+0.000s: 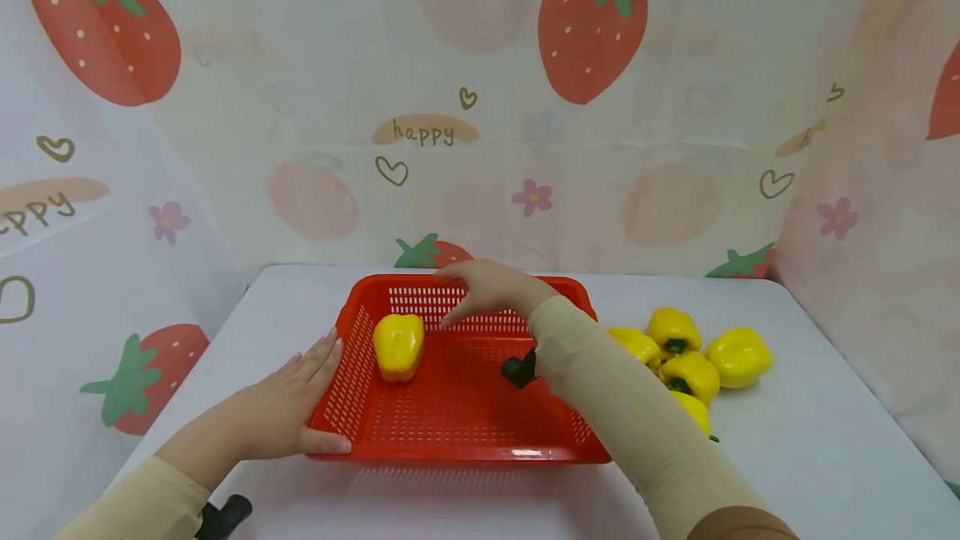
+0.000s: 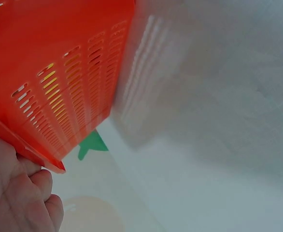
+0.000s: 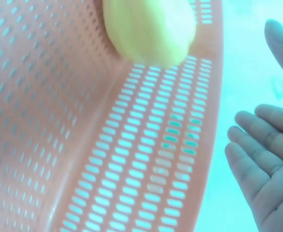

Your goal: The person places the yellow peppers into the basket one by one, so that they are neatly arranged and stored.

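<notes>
A red plastic basket (image 1: 442,407) with slotted walls stands on the white table. Inside, close to its left wall, sits a glossy yellow bell pepper (image 1: 398,346). My left hand (image 1: 288,401) holds the basket's left rim, thumb at the front corner; the left wrist view shows bent fingers (image 2: 42,186) partly behind the rim. Over the back of the basket, my right hand (image 1: 491,288) is to the right of that pepper. In the right wrist view its thumb and fingers are spread, apart from the pepper (image 3: 151,31), with nothing held.
Several yellow bell peppers (image 1: 738,357) lie grouped on the table right of the basket, partly covered by the right sleeve (image 1: 600,382). A strawberry-print cloth (image 1: 480,223) hangs behind the table and along both sides. Black wrist camera mounts (image 1: 225,515) show at the wrists.
</notes>
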`<state>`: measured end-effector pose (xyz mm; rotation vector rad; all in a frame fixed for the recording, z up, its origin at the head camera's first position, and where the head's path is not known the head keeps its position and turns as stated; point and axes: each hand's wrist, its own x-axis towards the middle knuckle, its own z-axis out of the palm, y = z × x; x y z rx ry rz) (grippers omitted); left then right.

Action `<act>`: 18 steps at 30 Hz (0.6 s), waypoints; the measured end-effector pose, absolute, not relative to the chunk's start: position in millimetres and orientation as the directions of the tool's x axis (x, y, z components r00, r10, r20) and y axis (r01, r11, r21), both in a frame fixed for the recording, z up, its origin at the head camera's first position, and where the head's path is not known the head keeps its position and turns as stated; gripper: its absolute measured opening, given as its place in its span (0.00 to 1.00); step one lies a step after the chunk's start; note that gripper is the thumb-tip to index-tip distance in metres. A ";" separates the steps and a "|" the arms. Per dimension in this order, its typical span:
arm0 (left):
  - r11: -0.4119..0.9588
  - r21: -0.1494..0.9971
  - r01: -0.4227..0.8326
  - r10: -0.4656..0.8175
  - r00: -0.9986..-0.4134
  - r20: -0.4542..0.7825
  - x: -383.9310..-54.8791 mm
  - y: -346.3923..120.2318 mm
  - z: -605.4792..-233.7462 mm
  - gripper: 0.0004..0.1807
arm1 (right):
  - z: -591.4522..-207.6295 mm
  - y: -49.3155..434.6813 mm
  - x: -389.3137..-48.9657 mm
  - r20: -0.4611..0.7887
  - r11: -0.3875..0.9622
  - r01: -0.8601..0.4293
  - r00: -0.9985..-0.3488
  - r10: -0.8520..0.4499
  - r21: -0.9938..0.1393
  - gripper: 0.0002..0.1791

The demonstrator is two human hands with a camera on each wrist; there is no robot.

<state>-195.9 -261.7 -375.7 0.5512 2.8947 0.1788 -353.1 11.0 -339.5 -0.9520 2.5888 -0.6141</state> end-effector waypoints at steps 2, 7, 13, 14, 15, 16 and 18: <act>0.923 0.147 0.355 0.376 -0.912 -0.161 -196.4 -262.5 -376.6 0.67 | -337.9 17.5 -353.6 -0.131 0.679 -0.522 -0.735 -0.665 -0.517 0.44; 0.925 0.145 0.352 0.373 -0.913 -0.163 -196.9 -263.1 -377.9 0.68 | -333.0 33.5 -353.1 -0.109 0.661 -0.510 -0.741 -0.662 -0.550 0.44; 0.921 0.128 0.367 0.383 -0.912 -0.147 -196.4 -263.2 -379.0 0.69 | -321.0 50.6 -348.3 -0.094 0.668 -0.539 -0.739 -0.667 -0.513 0.44; 0.921 0.124 0.370 0.386 -0.911 -0.145 -196.3 -263.2 -379.4 0.69 | -318.7 54.0 -347.2 -0.090 0.665 -0.539 -0.739 -0.668 -0.517 0.44; 0.919 0.121 0.375 0.390 -0.910 -0.142 -196.3 -263.3 -379.8 0.69 | -316.8 57.7 -346.4 -0.082 0.654 -0.546 -0.732 -0.676 -0.523 0.45; 0.919 0.116 0.376 0.390 -0.910 -0.141 -196.3 -263.3 -380.3 0.69 | -314.9 61.4 -345.5 -0.078 0.646 -0.546 -0.729 -0.680 -0.534 0.45; 0.920 0.122 0.373 0.388 -0.910 -0.142 -196.4 -263.6 -380.8 0.69 | -311.8 69.5 -343.2 -0.070 0.630 -0.538 -0.727 -0.683 -0.560 0.45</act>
